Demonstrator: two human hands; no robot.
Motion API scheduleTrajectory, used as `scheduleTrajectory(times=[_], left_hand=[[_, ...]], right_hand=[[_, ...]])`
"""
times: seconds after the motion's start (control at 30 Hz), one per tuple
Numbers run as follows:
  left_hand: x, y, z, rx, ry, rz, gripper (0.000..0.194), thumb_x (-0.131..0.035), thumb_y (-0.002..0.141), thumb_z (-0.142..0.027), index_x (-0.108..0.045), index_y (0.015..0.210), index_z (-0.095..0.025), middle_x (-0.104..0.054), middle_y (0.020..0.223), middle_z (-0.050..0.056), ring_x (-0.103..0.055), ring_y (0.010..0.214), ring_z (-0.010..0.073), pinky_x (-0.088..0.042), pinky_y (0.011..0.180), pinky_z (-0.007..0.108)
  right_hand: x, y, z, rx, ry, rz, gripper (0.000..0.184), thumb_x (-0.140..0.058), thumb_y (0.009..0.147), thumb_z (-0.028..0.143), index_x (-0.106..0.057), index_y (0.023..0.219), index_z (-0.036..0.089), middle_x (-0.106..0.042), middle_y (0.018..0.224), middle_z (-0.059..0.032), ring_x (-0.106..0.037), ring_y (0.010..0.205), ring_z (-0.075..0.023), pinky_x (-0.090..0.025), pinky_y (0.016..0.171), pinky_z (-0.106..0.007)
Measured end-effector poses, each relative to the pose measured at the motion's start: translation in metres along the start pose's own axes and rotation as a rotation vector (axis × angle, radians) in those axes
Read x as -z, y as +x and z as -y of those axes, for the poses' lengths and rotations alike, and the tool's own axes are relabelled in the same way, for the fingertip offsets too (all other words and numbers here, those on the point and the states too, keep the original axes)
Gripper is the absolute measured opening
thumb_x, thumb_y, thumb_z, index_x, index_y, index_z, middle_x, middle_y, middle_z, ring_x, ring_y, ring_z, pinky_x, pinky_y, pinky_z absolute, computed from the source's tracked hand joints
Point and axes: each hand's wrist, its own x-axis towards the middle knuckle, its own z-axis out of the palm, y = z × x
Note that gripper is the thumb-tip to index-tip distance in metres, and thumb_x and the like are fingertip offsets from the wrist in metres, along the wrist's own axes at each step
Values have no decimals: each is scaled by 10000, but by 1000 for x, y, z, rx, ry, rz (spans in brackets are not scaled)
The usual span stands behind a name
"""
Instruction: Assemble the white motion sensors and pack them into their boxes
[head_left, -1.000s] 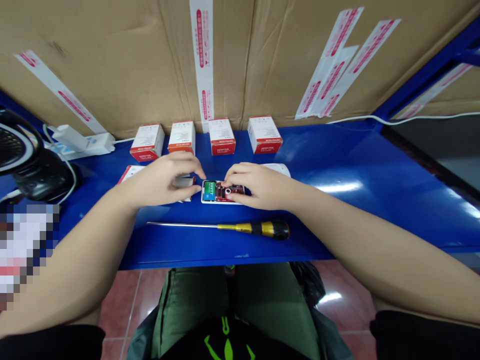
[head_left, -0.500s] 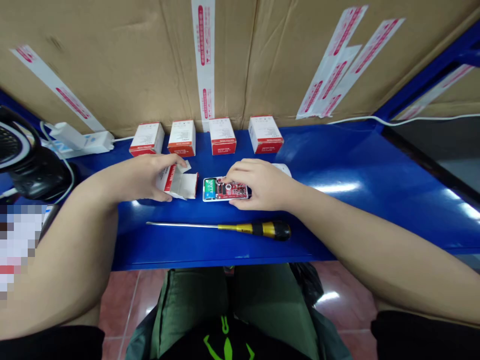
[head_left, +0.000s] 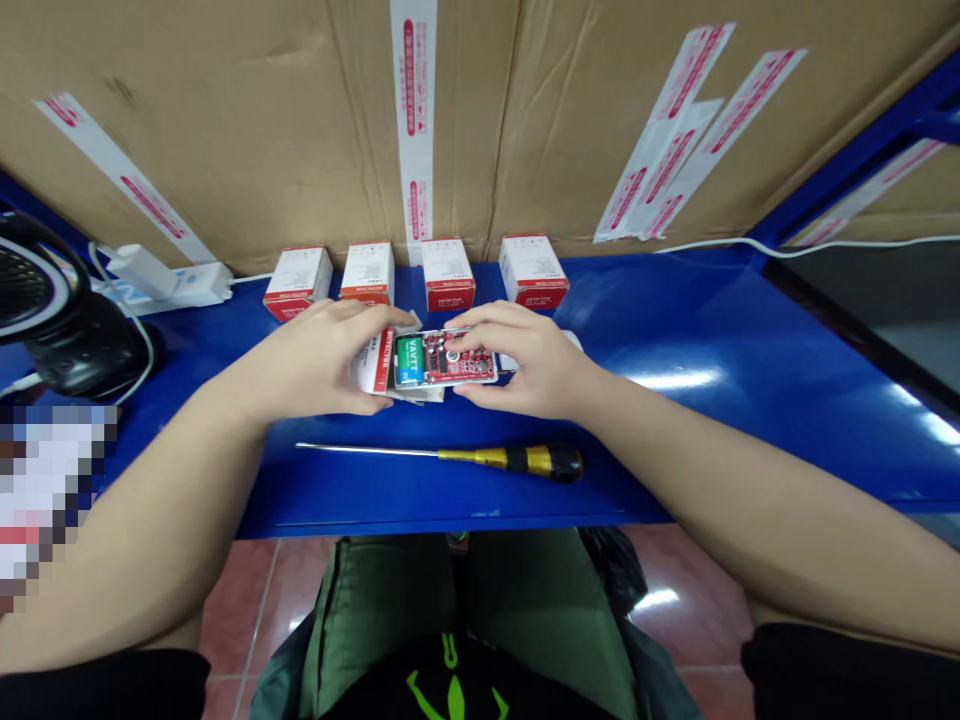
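My left hand [head_left: 341, 355] is closed around a small red and white carton [head_left: 382, 362] with its flaps open to the right. In my right hand [head_left: 521, 355] is a white-cased detector with its red circuit board [head_left: 461, 358] bare. A green and blue battery [head_left: 410, 360] fills the detector's left end, which meets the carton's open mouth and overlaps a flap. A white cover [head_left: 572, 340] is partly hidden behind my right hand. Below both hands lies a long screwdriver [head_left: 517, 458] with a yellow and black handle, its shaft pointing left.
Several red and white detector boxes [head_left: 448, 272] stand in a row along the cardboard wall [head_left: 465, 120]. At left are a black fan [head_left: 82, 340] and a white power strip [head_left: 184, 287]. The blue shelf's front edge [head_left: 465, 525] runs above my lap.
My left hand has taken hold of the carton and brought it rightward to the detector. My right hand has raised the detector slightly and shifted it to the carton's mouth. The screwdriver stays put.
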Motion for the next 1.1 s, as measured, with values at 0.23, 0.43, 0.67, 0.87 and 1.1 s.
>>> scheduleTrajectory(times=[0.23,0.43,0.67,0.87,1.1], left_hand=[[-14,7,-22,-12,-43,-131,756,-834,806,-474,-585,1465,-201,-745,1380,148,-728,1252,370,-589,1069,503],[-20,9,-27,-9,-80,-247,860,-875,753,-415,-505,1497,-192,-688,1482,160,-714,1305,373,-589,1121,500],[-20,8,-24,-5,-75,-280,744,-865,762,-430,-549,1396,-202,-716,1403,145,-719,1285,361,-603,1112,495],[-19,7,-24,-13,-47,-259,721,-847,782,-437,-555,1394,-192,-723,1395,151,-718,1271,363,-591,1108,500],[-9,7,-12,72,-63,-99,706,-824,766,-465,-562,1379,-230,-710,1399,139,-700,1264,387,-586,1071,529]], right_hand=[[-11,3,8,22,-15,-92,289,-824,944,424,-630,1049,238,-770,1216,-112,-719,1127,-288,-584,985,-489],[-8,3,6,122,-29,-160,377,-862,912,423,-589,1095,239,-671,1145,-96,-704,1087,-268,-632,928,-457],[-8,2,1,143,-29,-113,302,-811,938,298,-608,1154,240,-684,1152,-93,-718,1095,-255,-645,928,-458],[-11,1,1,113,-14,-88,359,-786,934,287,-621,1247,231,-719,1339,-142,-716,1260,-287,-627,1028,-483],[4,1,2,-15,-19,24,425,-735,881,268,-649,1292,208,-796,1231,-108,-730,1108,-278,-595,978,-459]])
